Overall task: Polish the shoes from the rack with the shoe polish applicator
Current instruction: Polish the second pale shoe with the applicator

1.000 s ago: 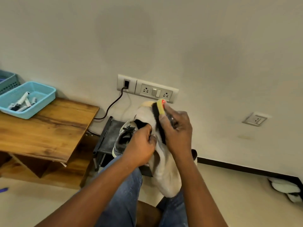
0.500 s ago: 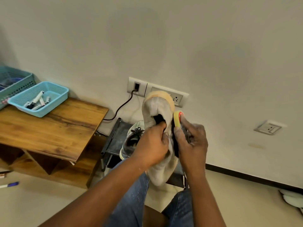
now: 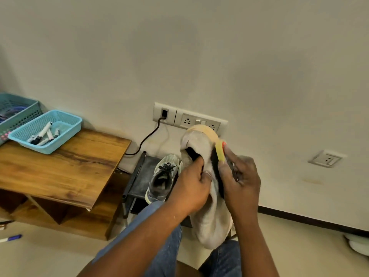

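Observation:
I hold a pale grey shoe (image 3: 211,220) upright in front of me, heel up, toe pointing down over my knees. My left hand (image 3: 191,186) grips its collar, thumb inside the dark opening. My right hand (image 3: 239,182) is shut on the yellow shoe polish applicator (image 3: 220,151), whose black pad presses against the shoe's right side near the heel. A grey laced sneaker (image 3: 161,180) sits on the low black rack (image 3: 137,176) behind my hands.
A wooden side table (image 3: 60,168) stands at the left with two blue baskets (image 3: 46,130) on it. A switch panel (image 3: 189,119) with a plugged cable is on the wall. A pen (image 3: 11,237) lies on the floor at the left, a white object (image 3: 357,242) at the right.
The shoe was turned heel-up and raised between the first frame and now. The applicator slid along the shoe's side near the heel. The view shifted slightly left.

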